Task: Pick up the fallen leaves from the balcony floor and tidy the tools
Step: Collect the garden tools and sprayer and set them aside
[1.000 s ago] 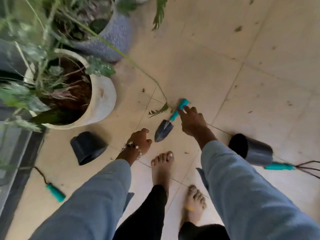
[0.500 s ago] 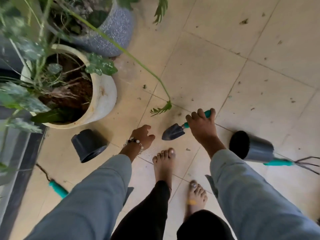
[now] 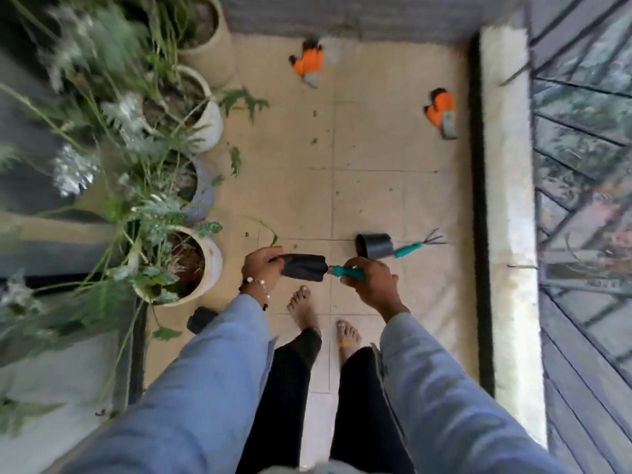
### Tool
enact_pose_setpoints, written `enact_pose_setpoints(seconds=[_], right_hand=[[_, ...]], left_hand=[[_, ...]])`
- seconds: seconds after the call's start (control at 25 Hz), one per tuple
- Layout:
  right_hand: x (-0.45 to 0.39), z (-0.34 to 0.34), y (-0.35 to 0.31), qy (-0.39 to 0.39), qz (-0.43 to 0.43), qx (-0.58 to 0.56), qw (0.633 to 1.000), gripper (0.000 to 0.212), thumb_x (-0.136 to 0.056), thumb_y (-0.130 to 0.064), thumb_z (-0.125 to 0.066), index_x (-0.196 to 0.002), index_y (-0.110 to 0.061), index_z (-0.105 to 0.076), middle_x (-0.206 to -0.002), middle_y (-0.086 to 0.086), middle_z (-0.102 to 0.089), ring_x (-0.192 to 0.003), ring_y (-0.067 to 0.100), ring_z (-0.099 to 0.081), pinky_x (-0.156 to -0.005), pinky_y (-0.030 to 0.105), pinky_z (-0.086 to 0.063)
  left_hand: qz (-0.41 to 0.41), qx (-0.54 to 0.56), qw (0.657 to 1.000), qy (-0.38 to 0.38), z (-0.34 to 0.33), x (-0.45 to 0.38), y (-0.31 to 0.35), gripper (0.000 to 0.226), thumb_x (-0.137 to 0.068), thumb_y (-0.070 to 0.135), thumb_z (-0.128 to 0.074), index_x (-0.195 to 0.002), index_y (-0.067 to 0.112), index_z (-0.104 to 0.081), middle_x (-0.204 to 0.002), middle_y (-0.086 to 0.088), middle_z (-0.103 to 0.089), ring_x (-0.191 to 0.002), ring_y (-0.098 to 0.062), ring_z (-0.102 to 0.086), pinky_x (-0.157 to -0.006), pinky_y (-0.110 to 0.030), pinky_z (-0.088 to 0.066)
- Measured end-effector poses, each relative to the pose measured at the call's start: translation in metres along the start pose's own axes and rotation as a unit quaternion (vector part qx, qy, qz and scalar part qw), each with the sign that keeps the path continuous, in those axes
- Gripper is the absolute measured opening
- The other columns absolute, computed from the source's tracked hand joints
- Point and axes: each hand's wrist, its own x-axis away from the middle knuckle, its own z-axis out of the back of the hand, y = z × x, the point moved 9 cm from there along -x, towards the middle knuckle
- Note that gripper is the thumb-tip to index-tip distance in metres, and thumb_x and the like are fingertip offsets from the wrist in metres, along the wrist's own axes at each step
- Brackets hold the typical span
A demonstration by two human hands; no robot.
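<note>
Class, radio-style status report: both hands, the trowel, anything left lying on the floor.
Right hand grips trowel handle; left hand holds blade tip. Hand rake, grey pot, two orange gloves on floor.

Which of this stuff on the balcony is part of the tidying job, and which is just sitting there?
Part of the job:
trowel, held by right hand and left hand
hand rake on the floor
orange gloves
loose leaf on the tiles

Just there:
potted plants
tipped black pot
railing
</note>
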Motion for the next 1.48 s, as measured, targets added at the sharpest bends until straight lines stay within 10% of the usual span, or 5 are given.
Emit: enact_pose_setpoints(seconds=[0.16, 0.48, 0.84, 1.16, 1.48], right_hand=[[0.119, 0.039, 0.031, 0.077, -0.061, -0.169, 0.981, 0.037, -0.079, -0.024, -0.076, -0.114, -0.017, -0.066, -0.111, 0.001, -0.066, -0.099, 0.014, -0.059, -0.080, 0.013, -0.036], [0.362, -0.036, 0.173, 0.254, -0.202, -0.468, 0.822, 0.031, -0.076, -0.004, -0.076, -0.103, -0.015, -0.067, -0.097, 0.002, -0.065, -0.091, 0.019, -0.061, -0.082, 0.028, -0.050], [0.667, -0.236, 0.281, 0.500, -0.278, -0.746, 0.341, 0.011, -0.088, 0.008, -0.056, -0.090, -0.002, -0.061, -0.102, 0.018, -0.055, -0.077, 0.019, -0.058, -0.066, 0.024, -0.051], [0.799, -0.358, 0.336, 0.639, -0.274, -0.714, -0.076, 0.019, -0.089, 0.003, -0.059, -0.095, -0.015, -0.057, -0.093, 0.009, -0.055, -0.069, 0.018, -0.054, -0.053, 0.020, -0.049], [0.842, -0.402, 0.474, 0.599, -0.203, -0.733, -0.250, 0.011, -0.096, -0.012, -0.051, -0.096, -0.023, -0.052, -0.106, 0.005, -0.058, -0.089, 0.019, -0.059, -0.072, 0.030, -0.047]], left_hand=[[-0.025, 0.012, 0.998, -0.058, -0.014, 0.086, 0.047, 0.027, -0.092, -0.006, -0.054, -0.118, -0.004, -0.062, -0.091, -0.009, -0.067, -0.071, -0.022, -0.061, -0.069, -0.033, -0.057], [-0.086, -0.130, 0.961, -0.226, -0.162, 0.264, 0.012, 0.025, -0.084, -0.018, -0.052, -0.099, 0.000, -0.062, -0.076, -0.013, -0.058, -0.055, -0.021, -0.055, -0.041, -0.019, -0.048], [-0.143, -0.387, 0.826, -0.384, -0.304, 0.476, -0.207, 0.027, -0.087, -0.015, -0.052, -0.073, 0.005, -0.063, -0.039, -0.005, -0.055, -0.032, -0.014, -0.052, -0.036, -0.016, -0.043], [-0.190, -0.512, 0.669, -0.505, -0.420, 0.612, -0.348, 0.022, -0.091, -0.007, -0.056, -0.112, -0.004, -0.061, -0.073, -0.016, -0.062, -0.042, -0.015, -0.063, -0.044, -0.020, -0.052], [-0.158, -0.573, 0.647, -0.478, -0.539, 0.664, -0.466, 0.020, -0.089, -0.010, -0.056, -0.106, -0.001, -0.063, -0.058, -0.010, -0.062, -0.039, -0.015, -0.061, -0.044, -0.020, -0.052]])
